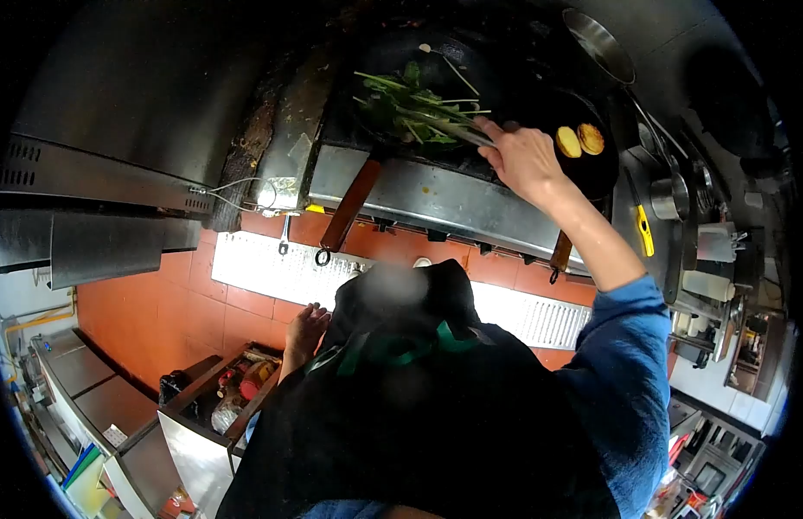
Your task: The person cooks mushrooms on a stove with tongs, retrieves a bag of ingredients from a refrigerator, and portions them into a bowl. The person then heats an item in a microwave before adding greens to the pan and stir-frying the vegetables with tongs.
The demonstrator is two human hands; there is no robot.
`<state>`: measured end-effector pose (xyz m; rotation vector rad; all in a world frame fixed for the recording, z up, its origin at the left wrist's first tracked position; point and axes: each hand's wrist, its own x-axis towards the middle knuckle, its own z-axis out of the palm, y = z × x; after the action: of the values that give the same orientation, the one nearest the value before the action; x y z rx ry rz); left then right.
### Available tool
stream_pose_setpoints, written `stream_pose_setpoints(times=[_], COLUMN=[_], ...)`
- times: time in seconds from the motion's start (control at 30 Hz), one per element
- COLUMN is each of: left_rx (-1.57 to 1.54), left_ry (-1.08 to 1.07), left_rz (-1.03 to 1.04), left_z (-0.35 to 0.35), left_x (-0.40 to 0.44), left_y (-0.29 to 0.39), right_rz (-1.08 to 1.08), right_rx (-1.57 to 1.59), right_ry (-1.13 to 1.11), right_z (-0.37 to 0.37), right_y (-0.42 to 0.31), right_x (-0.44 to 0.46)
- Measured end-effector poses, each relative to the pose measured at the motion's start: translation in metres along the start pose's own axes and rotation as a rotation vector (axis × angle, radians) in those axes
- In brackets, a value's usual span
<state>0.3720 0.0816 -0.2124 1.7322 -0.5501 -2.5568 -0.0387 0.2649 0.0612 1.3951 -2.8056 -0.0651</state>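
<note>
My right hand (521, 157) is closed round the end of a thin metal utensil (460, 131), whose far end goes into green leaves and stems (410, 105). These greens lie in a dark pan (436, 60) on the stove, and its wooden handle (349, 208) points toward me. To the right of my right hand, two yellow browned pieces of food (579, 140) rest in a second dark pan. My left hand (307, 327) hangs low beside my dark apron, away from the stove, with its fingers apart and nothing seen in them.
The stove's metal front edge (453, 192) runs below the pans. A second wooden handle (561, 253) sticks out over it. On the right are a yellow-handled tool (645, 230) and a metal pot (670, 197). An open drawer (237, 389) with packages stands at lower left.
</note>
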Motion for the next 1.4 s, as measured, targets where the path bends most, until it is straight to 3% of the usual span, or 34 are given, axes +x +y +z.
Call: stream_pose_setpoints(times=[0.07, 0.17, 0.33, 0.4, 0.5, 0.57, 0.7, 0.8, 0.9, 0.97, 1.03, 1.13, 1.2, 1.27, 1.3, 1.37, 1.4], left_rx=[-0.202, -0.118, -0.147, -0.044, 0.002, 0.010, 0.154, 0.112, 0.036, -0.007, -0.076, -0.071, -0.134, -0.391, -0.397, -0.134, -0.115], left_ry=[-0.540, -0.430, -0.529, -0.213, -0.043, -0.084, -0.095, -0.079, -0.050, -0.039, -0.173, -0.126, -0.126, -0.930, -0.928, -0.211, -0.194], left_rz=[-0.006, 0.053, 0.028, 0.068, 0.043, 0.034, 0.085, 0.094, 0.071, 0.045, -0.012, -0.022, -0.033, -0.055, -0.058, -0.005, 0.015], left_z=[-0.016, -0.019, -0.033, -0.025, 0.000, -0.014, -0.008, -0.008, -0.022, -0.035, -0.044, -0.030, -0.039, -0.062, -0.057, -0.039, -0.048], left_x=[0.020, 0.027, 0.030, 0.024, 0.000, 0.018, 0.020, 0.020, 0.029, 0.033, 0.034, 0.031, 0.045, 0.071, 0.064, 0.039, 0.047], left_y=[0.001, 0.009, 0.005, 0.002, 0.006, 0.002, 0.009, 0.012, 0.003, -0.012, -0.020, -0.014, -0.015, -0.014, -0.014, -0.007, -0.014], right_rz=[0.041, 0.090, 0.226, 0.182, 0.091, 0.081, 0.049, -0.044, -0.148, -0.064, 0.019, -0.044, -0.122, -0.154, -0.119, -0.083, -0.125], right_rx=[0.021, 0.130, 0.036, 0.000, 0.073, -0.034, -0.267, -0.392, -0.350, -0.287, -0.323, -0.283, -0.210, -0.200, -0.156, -0.116, -0.154], right_ry=[0.027, 0.137, 0.114, 0.087, 0.096, 0.224, 0.273, 0.158, 0.086, 0.061, 0.060, 0.104, 0.081, 0.051, 0.028, 0.007, 0.000], right_z=[0.006, -0.005, 0.010, 0.015, 0.000, -0.002, 0.019, 0.020, -0.018, -0.035, -0.025, 0.021, 0.005, -0.025, -0.046, -0.055, -0.051], right_y=[0.016, 0.044, 0.063, 0.052, 0.048, 0.055, 0.061, 0.044, 0.037, 0.045, 0.053, 0.049, 0.022, 0.009, 0.005, -0.001, -0.007], right_x=[0.010, 0.009, 0.014, 0.009, 0.003, 0.017, 0.073, 0.075, 0.044, 0.040, 0.057, 0.072, 0.044, 0.019, 0.006, -0.009, -0.014])
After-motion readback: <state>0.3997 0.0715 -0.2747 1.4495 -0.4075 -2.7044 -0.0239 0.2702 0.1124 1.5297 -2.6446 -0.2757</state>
